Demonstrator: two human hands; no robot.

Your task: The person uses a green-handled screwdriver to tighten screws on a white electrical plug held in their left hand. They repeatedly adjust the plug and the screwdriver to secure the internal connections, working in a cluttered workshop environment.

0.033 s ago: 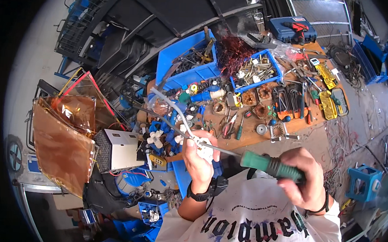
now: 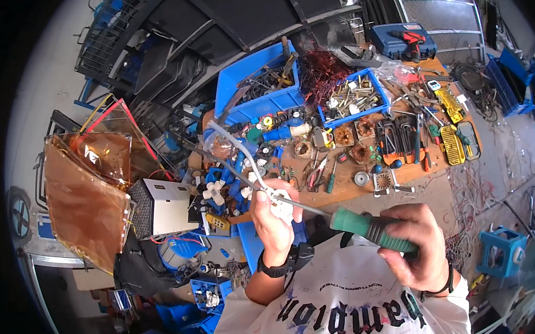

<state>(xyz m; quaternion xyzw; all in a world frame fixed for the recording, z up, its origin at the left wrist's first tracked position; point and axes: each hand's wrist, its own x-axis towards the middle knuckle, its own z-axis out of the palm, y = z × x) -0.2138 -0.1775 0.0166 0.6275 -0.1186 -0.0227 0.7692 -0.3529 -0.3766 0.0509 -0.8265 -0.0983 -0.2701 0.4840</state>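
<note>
My left hand [image 2: 272, 218] is closed around a small white plastic part [image 2: 284, 209], much of it hidden by the fingers. From that part a grey cable [image 2: 239, 146] runs up and to the left, over the cluttered bench. My right hand [image 2: 418, 244] grips the ribbed green handle of a screwdriver [image 2: 355, 222]. The metal shaft points left and meets the white part by my left thumb; its exact contact point is too small to make out. A black band circles my left wrist.
The wooden bench [image 2: 333, 191] carries a large blue bin [image 2: 260, 101], a blue tray of metal pieces [image 2: 377, 88], pliers, hex keys and a yellow bit case [image 2: 452, 145]. White and blue plastic fittings [image 2: 215, 191] pile up at left. A red drill [image 2: 413, 44] rests at the far right.
My right fingers have shifted slightly on the green screwdriver handle. My left hand and the white part look almost the same.
</note>
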